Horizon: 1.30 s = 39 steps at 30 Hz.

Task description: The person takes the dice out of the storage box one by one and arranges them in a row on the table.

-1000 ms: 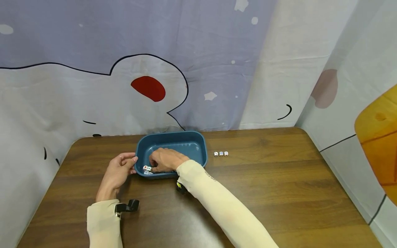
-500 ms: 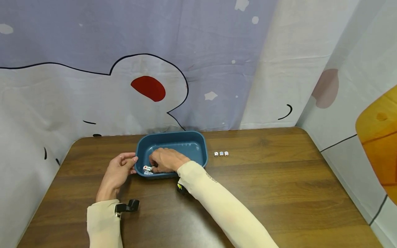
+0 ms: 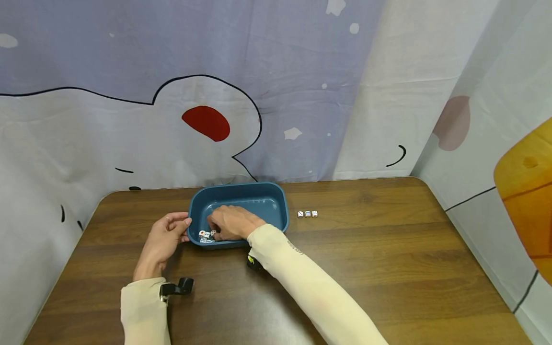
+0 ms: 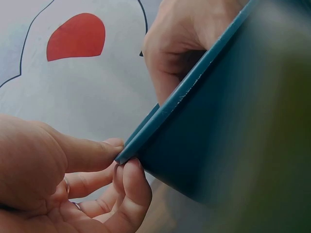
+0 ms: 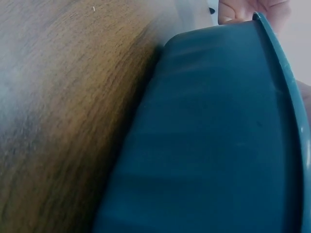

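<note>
A dark blue plastic basin (image 3: pixel 269 207) stands toward the back of the table. At its left end my left hand (image 3: pixel 163 239) pinches the rim; in the left wrist view the thumb (image 4: pixel 92 153) lies over the rim (image 4: pixel 167 109) and the fingers under it. My right hand (image 3: pixel 235 223) reaches down inside the basin, fingers bent toward the floor of it. Several small white dice (image 3: pixel 206 235) lie in the front left corner, right at those fingertips. The basin's front wall (image 5: pixel 204 126) hides the right fingertips in the right wrist view, and I cannot tell whether they hold a die.
Three white dice (image 3: pixel 307 214) sit in a short row on the wooden table (image 3: pixel 388 258), right of the basin. A printed cloth (image 3: pixel 302 96) hangs behind the table's back edge. Each wrist wears a dark camera, the left one (image 3: pixel 178 287) facing inward.
My right hand has shifted very slightly right inside the basin, and more of a die shows beside its fingertips. The left hand, the basin and the row of dice stay put.
</note>
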Motion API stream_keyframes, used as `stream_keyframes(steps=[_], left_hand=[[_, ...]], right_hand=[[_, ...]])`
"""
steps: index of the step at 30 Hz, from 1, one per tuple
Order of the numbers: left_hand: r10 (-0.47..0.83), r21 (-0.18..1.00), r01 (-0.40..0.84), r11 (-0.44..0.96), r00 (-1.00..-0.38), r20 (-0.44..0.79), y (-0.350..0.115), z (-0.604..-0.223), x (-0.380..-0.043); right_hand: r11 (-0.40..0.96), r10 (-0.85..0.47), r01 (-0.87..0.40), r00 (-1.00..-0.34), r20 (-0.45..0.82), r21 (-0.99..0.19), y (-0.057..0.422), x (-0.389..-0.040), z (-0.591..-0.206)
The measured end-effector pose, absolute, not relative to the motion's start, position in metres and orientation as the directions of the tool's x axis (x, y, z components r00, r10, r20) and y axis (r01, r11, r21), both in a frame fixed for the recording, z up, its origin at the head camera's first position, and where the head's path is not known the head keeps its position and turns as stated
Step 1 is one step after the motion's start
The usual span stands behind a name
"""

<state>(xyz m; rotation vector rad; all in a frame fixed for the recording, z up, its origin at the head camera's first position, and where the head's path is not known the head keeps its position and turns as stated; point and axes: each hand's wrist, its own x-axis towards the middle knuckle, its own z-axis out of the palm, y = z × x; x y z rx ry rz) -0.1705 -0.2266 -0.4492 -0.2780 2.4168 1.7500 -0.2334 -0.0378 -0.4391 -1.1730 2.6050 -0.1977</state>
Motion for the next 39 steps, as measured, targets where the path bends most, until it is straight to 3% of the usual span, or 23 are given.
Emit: stream_keyframes(steps=[39], left_hand=[[-0.058, 0.923, -0.223, 0.313, -0.975, -0.216, -0.227, -0.449, -0.170]], right_hand=[[0.624, -0.780, -0.768, -0.622, -0.063, -0.146, -0.001, -0.220, -0.412]])
